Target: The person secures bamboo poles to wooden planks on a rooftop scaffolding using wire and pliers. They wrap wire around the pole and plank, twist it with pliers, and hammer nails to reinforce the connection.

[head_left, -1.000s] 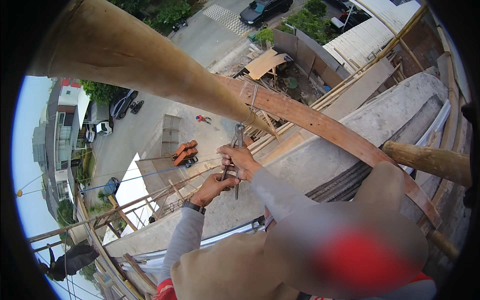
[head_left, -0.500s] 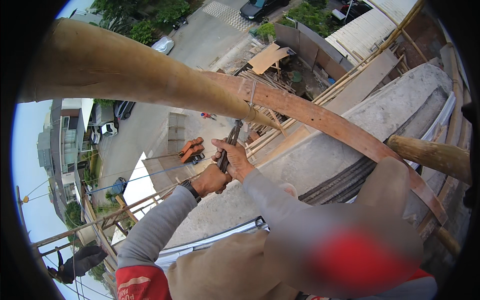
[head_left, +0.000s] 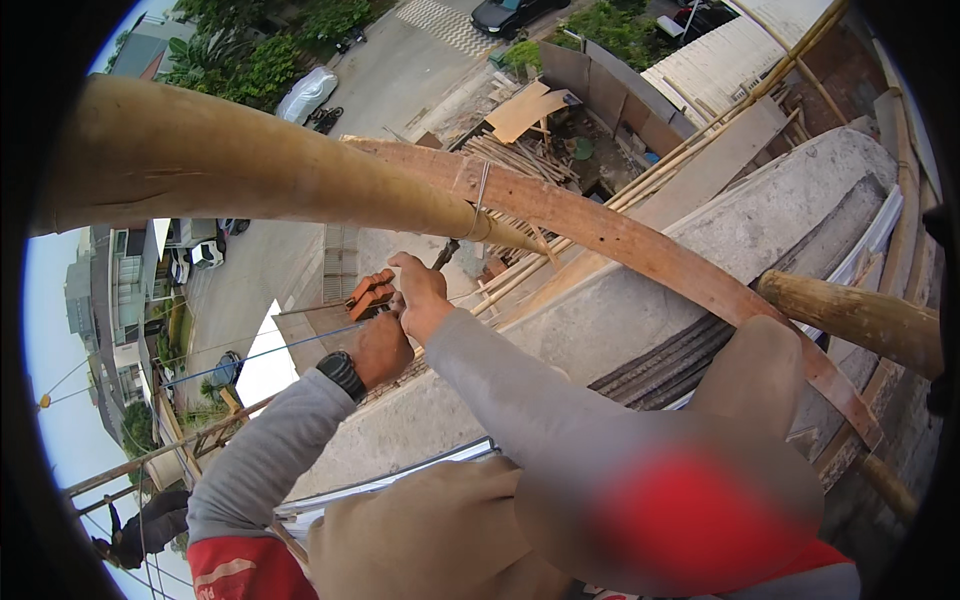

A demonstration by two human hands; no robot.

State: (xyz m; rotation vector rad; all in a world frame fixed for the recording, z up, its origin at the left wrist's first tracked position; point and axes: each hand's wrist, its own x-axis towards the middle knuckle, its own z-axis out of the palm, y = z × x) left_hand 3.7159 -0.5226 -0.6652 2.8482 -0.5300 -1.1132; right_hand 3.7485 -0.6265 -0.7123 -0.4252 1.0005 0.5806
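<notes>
Both my hands are closed round a pair of dark metal pincers (head_left: 446, 255), one close beside the other. My right hand (head_left: 420, 297) wraps the handles nearer the jaws. Lower down, my left hand (head_left: 382, 350) is curled at the handle ends, its grip partly hidden. The jaws reach up to a wire tie (head_left: 482, 187), whose loop binds a long wooden plank (head_left: 590, 228) to a thick bamboo pole (head_left: 290, 165). Whether the jaws bite the wire is too small to tell.
Beneath me runs a rough concrete ledge (head_left: 560, 325) with dark strips (head_left: 665, 362) on it. A second bamboo pole (head_left: 850, 312) juts in at the right. Far below lie a street (head_left: 260, 265) and stacked timber (head_left: 520, 160). Another person (head_left: 150, 530) is on scaffolding at the lower left.
Both hands have shifted left with the pincers, the left hand also lower. The handles have swung, and more of them is now hidden behind the right hand. The whole view has shifted slightly.
</notes>
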